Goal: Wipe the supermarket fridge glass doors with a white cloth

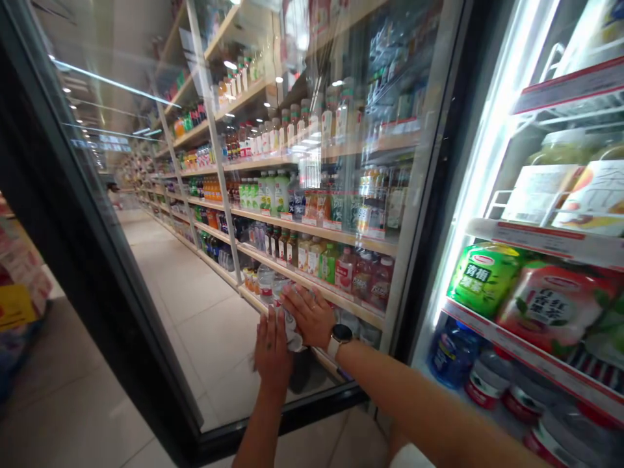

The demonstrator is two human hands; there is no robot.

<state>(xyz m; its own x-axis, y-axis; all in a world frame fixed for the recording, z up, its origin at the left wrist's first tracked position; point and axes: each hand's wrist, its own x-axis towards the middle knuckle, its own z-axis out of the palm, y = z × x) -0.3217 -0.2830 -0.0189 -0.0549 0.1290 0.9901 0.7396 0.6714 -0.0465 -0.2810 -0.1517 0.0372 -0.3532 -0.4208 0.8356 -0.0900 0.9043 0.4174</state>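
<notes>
The glass door point(205, 305) of a drinks fridge stands swung out in front of me, framed in black. Low on the pane, my right hand point(312, 318) is spread against the glass, pressing on a pale crumpled wipe point(293, 337). Only part of the wipe shows, between my hands, and whether it is cloth or paper I cannot tell. My left hand point(273, 344) lies flat just left of it, fingers stretched up, close to the wipe's edge. A watch point(340, 334) is on my right wrist.
Right of the door frame, the lit fridge holds drinks, among them a green pack point(480, 276) and a red pack point(546, 309). Shelves of bottles point(312, 224) show through or in the glass. Tiled floor point(209, 328) lies to the left, past a colourful display point(19, 305).
</notes>
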